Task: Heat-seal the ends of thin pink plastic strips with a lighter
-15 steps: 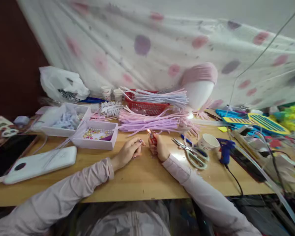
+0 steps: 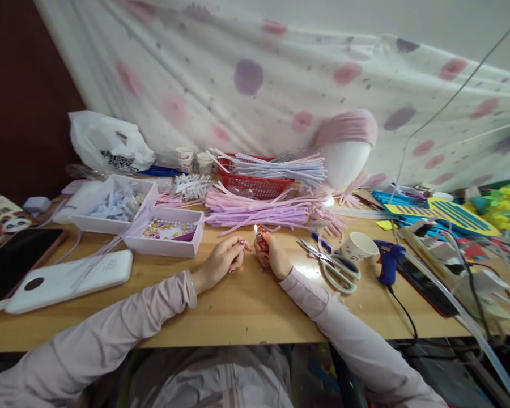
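Note:
In the head view my right hand [image 2: 274, 255] is closed around a small red lighter [image 2: 262, 242], and a flame [image 2: 255, 229] burns at its top. To the left of it, a short gap away, my left hand [image 2: 226, 258] is closed with thumb and fingers pinched together. Whatever is in that pinch is too small or hidden to make out. Behind both hands lies a bundle of pink and purple pipe cleaners [image 2: 259, 212]. Scissors [image 2: 334, 266] with pale handles rest to the right of my right hand.
A white box of beads [image 2: 164, 245] and a white power bank [image 2: 72, 280] are on the left. A paper cup [image 2: 359, 246] and a blue glue gun [image 2: 390, 263] with its cable stand on the right. A red basket [image 2: 255, 186] and a mannequin head [image 2: 345, 156] are behind.
The flame on the lighter looks taller and steadier than before. Both hands hold nearly the same place, and the view has shifted very slightly.

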`<control>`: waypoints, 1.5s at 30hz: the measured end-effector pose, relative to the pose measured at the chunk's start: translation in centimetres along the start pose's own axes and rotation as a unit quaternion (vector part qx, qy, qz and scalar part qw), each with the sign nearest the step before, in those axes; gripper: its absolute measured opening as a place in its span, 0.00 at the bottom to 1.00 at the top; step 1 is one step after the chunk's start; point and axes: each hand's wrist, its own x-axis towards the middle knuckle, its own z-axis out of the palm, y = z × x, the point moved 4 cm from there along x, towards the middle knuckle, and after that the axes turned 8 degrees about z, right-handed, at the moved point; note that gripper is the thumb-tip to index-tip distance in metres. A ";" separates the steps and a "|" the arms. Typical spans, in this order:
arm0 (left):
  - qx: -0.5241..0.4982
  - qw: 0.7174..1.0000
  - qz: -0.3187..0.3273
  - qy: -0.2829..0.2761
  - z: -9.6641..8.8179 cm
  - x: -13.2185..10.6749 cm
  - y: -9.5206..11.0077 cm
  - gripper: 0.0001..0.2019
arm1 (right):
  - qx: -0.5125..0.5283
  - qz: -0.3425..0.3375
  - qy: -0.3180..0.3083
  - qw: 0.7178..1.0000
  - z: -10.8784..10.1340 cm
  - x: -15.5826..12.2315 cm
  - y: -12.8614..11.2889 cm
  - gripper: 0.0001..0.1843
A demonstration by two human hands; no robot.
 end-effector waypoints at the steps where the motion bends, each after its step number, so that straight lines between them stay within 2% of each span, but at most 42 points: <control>1: 0.002 1.000 0.001 0.000 0.0 0.0 0.0 0.12 | 0.008 0.015 0.001 1.000 -0.1 0.1 0.0 0.22; 5: 0.011 1.000 0.001 0.003 -0.1 0.0 0.0 0.13 | 0.056 0.054 0.006 0.997 -0.6 0.5 0.0 0.22; 9: 0.015 1.000 0.003 0.003 -0.1 0.0 0.0 0.13 | 0.061 0.049 0.005 0.997 -0.6 0.5 -0.1 0.23; 16: 0.004 1.000 0.005 0.001 0.0 0.0 0.0 0.12 | -0.057 -0.109 0.015 0.992 0.0 -0.3 -0.6 0.24; 18: 0.004 1.000 0.003 -0.001 0.0 0.0 -0.1 0.12 | -0.044 -0.092 0.017 0.995 -0.3 -0.2 -0.7 0.25; 21: 0.012 1.000 0.000 -0.002 0.0 0.0 -0.2 0.12 | 0.025 -0.026 0.024 0.999 -1.1 0.1 -0.9 0.25; 23: 0.015 1.000 -0.001 0.000 -0.1 0.0 -0.2 0.13 | 0.070 -0.007 0.029 0.997 -1.6 0.2 -1.3 0.23; 28: 0.014 1.000 0.001 -0.001 0.0 0.0 -0.1 0.14 | 0.119 -0.011 0.051 0.992 -2.8 0.4 -2.5 0.21; 38: 0.012 1.000 -0.006 -0.007 0.1 -0.3 -0.3 0.15 | 0.141 -0.019 0.078 0.987 -4.4 0.9 -3.1 0.20; 45: 0.017 1.000 -0.002 -0.006 0.1 -0.2 -0.4 0.14 | 0.073 -0.040 0.072 0.994 -3.6 0.8 -2.5 0.19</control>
